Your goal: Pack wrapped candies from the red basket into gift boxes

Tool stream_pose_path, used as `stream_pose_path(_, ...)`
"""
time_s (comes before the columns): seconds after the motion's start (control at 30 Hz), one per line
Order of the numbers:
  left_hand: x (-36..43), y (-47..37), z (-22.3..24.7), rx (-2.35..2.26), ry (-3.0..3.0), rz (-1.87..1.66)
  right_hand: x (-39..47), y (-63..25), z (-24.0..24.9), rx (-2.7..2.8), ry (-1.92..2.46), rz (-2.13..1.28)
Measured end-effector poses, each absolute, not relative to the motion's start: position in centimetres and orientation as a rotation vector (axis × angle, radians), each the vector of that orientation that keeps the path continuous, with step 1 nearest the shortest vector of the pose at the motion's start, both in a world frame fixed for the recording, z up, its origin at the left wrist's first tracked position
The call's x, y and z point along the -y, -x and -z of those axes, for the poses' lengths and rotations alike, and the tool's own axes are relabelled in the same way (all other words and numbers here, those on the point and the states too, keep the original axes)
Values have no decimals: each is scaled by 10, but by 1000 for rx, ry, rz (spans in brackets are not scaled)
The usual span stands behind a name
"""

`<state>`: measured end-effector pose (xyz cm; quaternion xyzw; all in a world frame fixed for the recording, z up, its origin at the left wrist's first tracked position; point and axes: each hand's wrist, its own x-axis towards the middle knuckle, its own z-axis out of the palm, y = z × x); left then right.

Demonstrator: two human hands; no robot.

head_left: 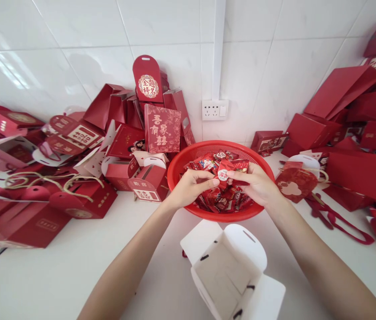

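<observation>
Over a red plastic basket (177, 180) of wrapped candies (223, 202), both my hands are close together. Thumb and fingers of my left hand (191, 186) pinch the edge of a red-wrapped candy (223, 174) with a round white label. My right hand (257, 184) grips the same candy from the other side, fingers closed; more red wrappers show by its fingers, but I cannot tell whether they are held. Below the basket, an open gift box (223, 275) stands with its white inside facing up and its flaps spread. Dark ribbon ends show through its slots.
Red gift boxes (89, 191) are heaped on the left, some with rope handles. Taller boxes (163, 129) lean against the tiled wall behind the basket. Another pile of red boxes (357, 169) fills the right, with a dark red ribbon (333, 218) before it. A socket (215, 110) is on the wall.
</observation>
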<state>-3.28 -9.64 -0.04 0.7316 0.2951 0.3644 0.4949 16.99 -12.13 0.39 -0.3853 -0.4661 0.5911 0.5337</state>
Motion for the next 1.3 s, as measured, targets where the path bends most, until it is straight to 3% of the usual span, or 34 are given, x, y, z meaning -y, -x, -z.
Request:
stream_pose_path(0.43,99,31,-3,-728,-1691,-932,126,-164,-5,1171,942,-1330)
stream_pose_path(0.8,97,33,0,-792,-1657,-945,126,-165,-5,1219,905,-1486)
stream_pose_path(1.3,99,33,2,-822,-1995,-619,94,-206,5,653,918,-1376)
